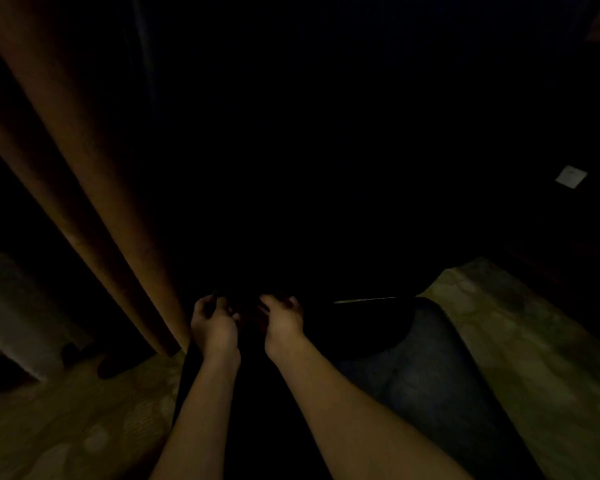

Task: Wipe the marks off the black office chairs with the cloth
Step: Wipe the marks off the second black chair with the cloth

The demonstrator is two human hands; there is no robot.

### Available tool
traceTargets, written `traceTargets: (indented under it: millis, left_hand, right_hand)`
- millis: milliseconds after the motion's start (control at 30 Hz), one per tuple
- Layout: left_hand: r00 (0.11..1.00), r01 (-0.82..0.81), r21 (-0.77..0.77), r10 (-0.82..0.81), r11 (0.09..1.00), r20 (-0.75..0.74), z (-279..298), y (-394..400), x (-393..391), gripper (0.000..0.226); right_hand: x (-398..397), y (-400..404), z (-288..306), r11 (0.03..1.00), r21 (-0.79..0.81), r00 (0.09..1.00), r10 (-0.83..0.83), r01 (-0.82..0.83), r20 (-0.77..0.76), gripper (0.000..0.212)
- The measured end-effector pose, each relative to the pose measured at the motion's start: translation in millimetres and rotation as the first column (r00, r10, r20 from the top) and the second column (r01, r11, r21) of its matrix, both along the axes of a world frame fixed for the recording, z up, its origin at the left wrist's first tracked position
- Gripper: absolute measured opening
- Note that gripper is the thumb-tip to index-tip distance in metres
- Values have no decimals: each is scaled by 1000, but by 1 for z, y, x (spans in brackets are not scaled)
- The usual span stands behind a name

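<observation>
Item: left hand (213, 325) and right hand (281, 320), fingers curled, grasp indiscernible; cloth unseen; rounded black chair seat (368, 327) just right; advise flattening cloth, then firm overlapping strokes.

Left hand (214, 326) and right hand (282, 323) extended (fingers curled).

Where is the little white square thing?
In the head view, the little white square sits far out on the right, alone in the dark. It is well above and right of the two hands and the patterned floor.
</observation>
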State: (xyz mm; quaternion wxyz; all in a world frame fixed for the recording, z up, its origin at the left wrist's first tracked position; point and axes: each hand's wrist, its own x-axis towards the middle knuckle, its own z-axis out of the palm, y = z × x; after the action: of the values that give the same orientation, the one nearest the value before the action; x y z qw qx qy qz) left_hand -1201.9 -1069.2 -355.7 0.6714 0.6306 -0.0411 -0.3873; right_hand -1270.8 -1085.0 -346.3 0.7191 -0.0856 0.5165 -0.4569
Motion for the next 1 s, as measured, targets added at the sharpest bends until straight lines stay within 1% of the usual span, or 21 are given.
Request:
traceTargets:
  millis: [67,100,200,300,400,500,600,633,700,767,833,867,900,967,1000]
  left_hand:
    - [1000,18,-3,-18,1000,9,0,2,0,26]
    - [1000,17,-6,-17,1000,16,0,3,1,25]
    - [999,-13,26,11,1000,39,-2,9,3,22]
    - [1000,-18,19,17,1000,15,-1,2,-8,22]
    - [999,-42,41,43,998,-18,-5,-11,-45,22]
    - [997,-72,59,71,996,13,-8,-31,-92,29]
    - [995,-100,77,98,992,26,-8,-50,-133,32]
    - [996,-88,78,86,993,29,-10,-55,-144,32]
    - [1000,4,81,-7,997,28,-13,-61,-167,30]
    - [997,78,80,-78,994,-3,-17,-67,-193,27]
    - [995,74,59,-69,996,-76,-20,-77,-224,30]
    - [993,72,51,-66,996,-102,-22,-82,-240,31]
    - [990,82,51,-76,995,-118,-22,-87,-257,31]
    - [979,140,57,-130,989,-155,-23,-94,-291,26]
    - [970,173,44,-162,984,-179,-24,-96,-306,22]
  right_hand:
    - [3,1,-4,1000,-14,999,22,-23,-24,58]
    - [5,2,-6,999,-22,999,36,-37,-37,57]
    - [6,2,-10,998,-56,999,18,-19,-27,43]
    - [-11,-7,-7,997,-48,998,-54,56,42,38]
    - [-42,-18,-7,996,0,994,-88,88,71,32]
    - [-80,-31,-6,987,53,983,-157,152,100,29]
    - [-118,-47,-8,974,79,972,-219,212,82,27]
    - [-130,-51,-9,969,72,967,-241,236,77,26]
    - [-155,-61,-15,956,54,953,-293,290,71,25]
    - [-183,-70,-22,931,40,929,-365,363,62,21]
    - [-213,-78,-26,877,31,871,-479,479,109,19]
    - [-229,-81,-28,859,15,856,-511,511,80,18]
    - [-244,-83,-28,856,-10,856,-517,517,9,15]
    - [-274,-87,-26,849,-74,836,-528,523,-148,13]
    - [-289,-89,-24,833,-99,813,-553,544,-183,14]
